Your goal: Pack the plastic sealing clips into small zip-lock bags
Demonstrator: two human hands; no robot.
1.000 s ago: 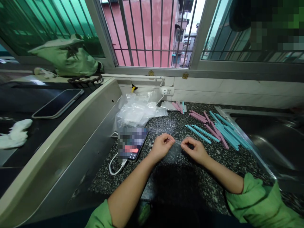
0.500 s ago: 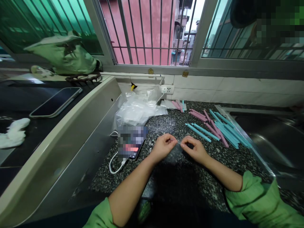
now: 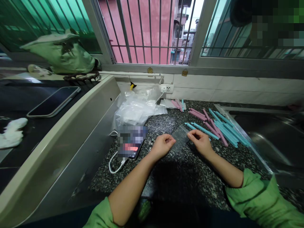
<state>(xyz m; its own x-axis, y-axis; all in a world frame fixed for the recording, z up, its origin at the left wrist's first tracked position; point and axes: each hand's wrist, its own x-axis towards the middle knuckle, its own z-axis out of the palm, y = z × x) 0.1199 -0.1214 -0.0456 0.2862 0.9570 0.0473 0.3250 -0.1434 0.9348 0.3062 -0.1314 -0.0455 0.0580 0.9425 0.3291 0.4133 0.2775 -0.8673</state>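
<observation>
A small clear plastic bag (image 3: 180,136) is stretched between my two hands above the dark speckled countertop (image 3: 190,177). My left hand (image 3: 163,145) pinches its left edge between thumb and fingertips. At the upper right corner, my right hand (image 3: 200,142) grips the bag with thumb and forefinger. Just beyond the right hand lie loose turquoise strips (image 3: 228,133) and pink strips (image 3: 197,114). More pink and turquoise strips rest on a clear packet (image 3: 167,103) near the wall.
A heap of clear plastic bags (image 3: 136,109) lies at the back left. In front of it sits a phone (image 3: 136,148) with a white cable (image 3: 111,167). The metal sink (image 3: 280,136) borders the right side. On the raised left surface rests another phone (image 3: 54,103).
My right hand has moved right and slightly up. The clear bag, earlier bunched and barely visible between the fingertips, is now spread flat between both hands. The left hand has hardly moved.
</observation>
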